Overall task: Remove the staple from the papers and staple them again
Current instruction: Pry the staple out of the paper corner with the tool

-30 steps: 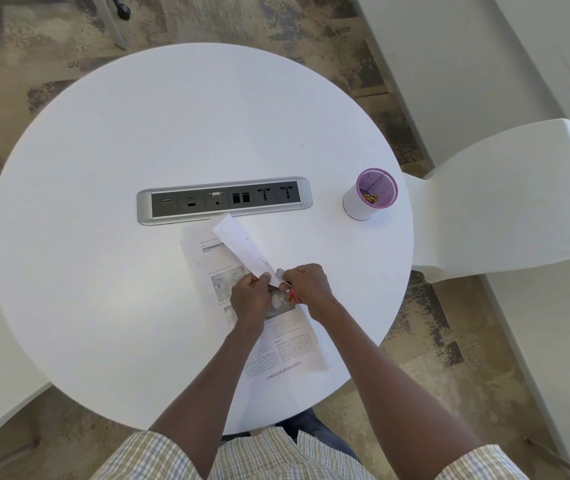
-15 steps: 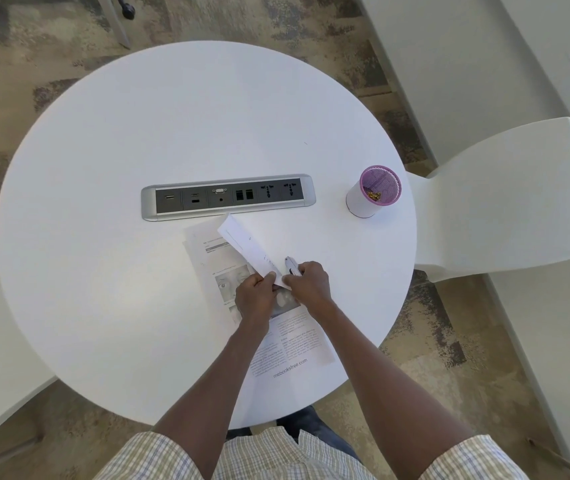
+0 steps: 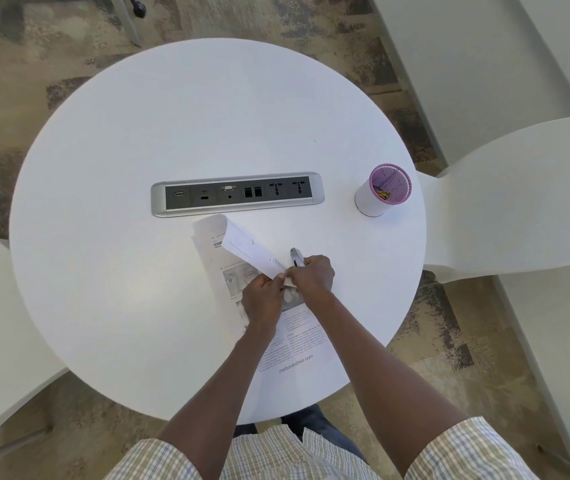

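Both hands meet over the papers (image 3: 290,344), which lie on the round white table (image 3: 110,271) between its near edge and the socket panel (image 3: 237,195) at its centre. The left hand (image 3: 262,299) pinches the folded-back top sheet (image 3: 248,249). The right hand (image 3: 313,277) is closed around a grey metal tool (image 3: 296,258), its tip poking out toward the far edge. A purple-rimmed cup (image 3: 382,190) stands near the right edge.
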Demonstrator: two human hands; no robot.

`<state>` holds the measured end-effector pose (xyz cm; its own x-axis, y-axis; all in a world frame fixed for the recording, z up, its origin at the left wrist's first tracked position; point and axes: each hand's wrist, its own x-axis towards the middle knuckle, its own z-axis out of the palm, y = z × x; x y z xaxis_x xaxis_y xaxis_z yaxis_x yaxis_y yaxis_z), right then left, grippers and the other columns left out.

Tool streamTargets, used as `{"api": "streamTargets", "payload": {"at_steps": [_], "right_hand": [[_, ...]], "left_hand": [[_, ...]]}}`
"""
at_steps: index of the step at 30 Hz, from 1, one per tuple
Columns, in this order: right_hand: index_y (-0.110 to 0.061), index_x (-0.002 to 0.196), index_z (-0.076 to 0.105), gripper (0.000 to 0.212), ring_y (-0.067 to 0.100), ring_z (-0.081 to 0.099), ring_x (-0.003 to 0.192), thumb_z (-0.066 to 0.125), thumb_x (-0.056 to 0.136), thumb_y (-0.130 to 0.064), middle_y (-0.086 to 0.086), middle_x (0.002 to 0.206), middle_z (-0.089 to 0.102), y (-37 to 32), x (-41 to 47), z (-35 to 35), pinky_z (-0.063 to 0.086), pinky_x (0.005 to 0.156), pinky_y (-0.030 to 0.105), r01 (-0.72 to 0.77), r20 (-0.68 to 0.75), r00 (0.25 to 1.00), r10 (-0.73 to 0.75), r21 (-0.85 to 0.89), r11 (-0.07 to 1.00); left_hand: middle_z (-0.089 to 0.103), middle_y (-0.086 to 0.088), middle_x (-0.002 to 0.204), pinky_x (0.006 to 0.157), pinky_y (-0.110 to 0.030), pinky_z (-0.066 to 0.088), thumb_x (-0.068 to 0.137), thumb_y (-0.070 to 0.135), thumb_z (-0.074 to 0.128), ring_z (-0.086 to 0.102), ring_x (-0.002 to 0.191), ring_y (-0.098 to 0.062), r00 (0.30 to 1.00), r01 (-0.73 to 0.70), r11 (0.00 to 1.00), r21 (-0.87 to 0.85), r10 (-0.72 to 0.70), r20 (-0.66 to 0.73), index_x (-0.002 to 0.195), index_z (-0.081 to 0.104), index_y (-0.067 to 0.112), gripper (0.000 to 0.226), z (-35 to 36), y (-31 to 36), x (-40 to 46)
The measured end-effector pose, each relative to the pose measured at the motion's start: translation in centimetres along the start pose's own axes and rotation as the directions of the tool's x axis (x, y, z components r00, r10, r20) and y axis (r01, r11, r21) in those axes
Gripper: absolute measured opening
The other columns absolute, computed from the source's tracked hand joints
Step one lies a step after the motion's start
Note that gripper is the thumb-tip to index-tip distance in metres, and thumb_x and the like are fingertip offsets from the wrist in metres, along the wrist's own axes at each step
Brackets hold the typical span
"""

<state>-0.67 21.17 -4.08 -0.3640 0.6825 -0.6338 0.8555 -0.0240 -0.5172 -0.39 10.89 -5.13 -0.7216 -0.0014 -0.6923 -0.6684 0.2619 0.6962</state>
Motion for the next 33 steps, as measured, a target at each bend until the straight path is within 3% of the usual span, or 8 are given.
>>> {"api": "streamTargets", "payload": {"at_steps": [5,10,16,21,23,26,30,33], "right_hand": [[-0.014,0.058,0.039,0.034,0.018,0.044,0.053,0.071,0.068,-0.011,-0.002,0.057,0.043,0.0,0.2,0.0,0.032,0.049,0.025,0.058,0.061,0.997,-0.055,-0.052,0.997],[-0.015,0.056,0.036,0.039,0.017,0.036,0.050,0.073,0.067,-0.010,-0.001,0.056,0.038,-0.4,0.7,-0.3,0.029,0.050,0.027,0.150,0.150,0.981,-0.122,-0.196,0.969],[-0.013,0.059,0.037,0.032,0.025,0.043,0.061,0.063,0.074,-0.003,0.001,0.061,0.043,0.6,1.5,-0.9,0.032,0.053,0.027,0.117,0.062,0.992,-0.109,-0.154,0.981],[-0.011,0.065,0.048,0.021,0.021,0.045,0.062,0.059,0.083,-0.011,0.001,0.066,0.049,1.2,2.0,-1.8,0.036,0.058,0.028,0.138,0.047,0.990,-0.135,-0.072,0.988],[-0.015,0.060,0.042,0.032,0.019,0.043,0.059,0.054,0.089,-0.021,0.000,0.062,0.047,1.7,2.2,-2.4,0.034,0.055,0.027,0.142,0.036,0.989,-0.141,-0.030,0.989],[-0.015,0.062,0.045,0.030,0.025,0.048,0.067,0.044,0.089,-0.029,0.004,0.068,0.054,2.8,2.8,-3.1,0.040,0.061,0.034,0.117,0.011,0.993,-0.118,0.070,0.991],[-0.013,0.072,0.046,0.026,0.027,0.048,0.076,0.041,0.097,-0.018,0.010,0.081,0.055,4.2,3.3,-4.5,0.037,0.068,0.035,0.173,-0.082,0.982,-0.171,0.018,0.985],[-0.002,0.094,0.061,0.012,0.034,0.054,0.088,0.050,0.091,-0.007,0.019,0.092,0.061,5.3,3.8,-5.4,0.041,0.076,0.037,0.215,-0.158,0.963,-0.219,-0.042,0.976]], "left_hand": [[0.076,-0.001,0.077,0.073,-0.036,0.053,0.089,0.028,0.068,0.071,0.077,-0.020,0.996,-0.090,0.991,0.095,0.089,0.016,0.080,0.074,0.013,0.018,-0.4,0.2,0.2],[0.068,-0.011,0.066,0.063,-0.037,0.047,0.088,0.019,0.067,0.053,0.061,-0.022,0.989,-0.147,0.966,0.211,0.151,-0.002,0.064,0.061,0.006,0.028,-0.3,0.2,0.8],[0.073,-0.008,0.076,0.076,-0.039,0.055,0.087,0.014,0.066,0.068,0.078,-0.027,0.993,-0.096,0.967,0.236,0.108,-0.040,0.078,0.070,0.003,0.016,-0.3,1.2,1.1],[0.072,-0.008,0.076,0.061,-0.025,0.047,0.086,0.013,0.064,0.063,0.072,-0.022,0.995,-0.077,0.975,0.206,0.089,-0.048,0.076,0.070,0.003,0.015,-0.9,1.6,0.4],[0.072,-0.010,0.075,0.061,-0.026,0.046,0.086,0.013,0.064,0.063,0.071,-0.022,0.994,-0.086,0.976,0.200,0.099,-0.055,0.074,0.069,0.002,0.017,-1.3,2.1,0.0],[0.069,-0.010,0.069,0.063,-0.031,0.045,0.085,0.014,0.063,0.058,0.066,-0.021,0.989,-0.115,0.969,0.217,0.133,-0.070,0.067,0.062,0.002,0.022,-2.0,3.1,-0.5],[0.065,-0.021,0.066,0.057,-0.032,0.045,0.081,0.013,0.061,0.050,0.056,-0.019,0.975,-0.177,0.953,0.246,0.204,-0.085,0.063,0.054,-0.005,0.026,-3.5,4.8,-1.3],[0.066,-0.024,0.068,0.053,-0.028,0.046,0.080,0.014,0.061,0.060,0.052,-0.023,0.966,-0.214,0.940,0.267,0.243,-0.084,0.066,0.056,-0.008,0.026,-4.6,6.0,-2.0]]}}
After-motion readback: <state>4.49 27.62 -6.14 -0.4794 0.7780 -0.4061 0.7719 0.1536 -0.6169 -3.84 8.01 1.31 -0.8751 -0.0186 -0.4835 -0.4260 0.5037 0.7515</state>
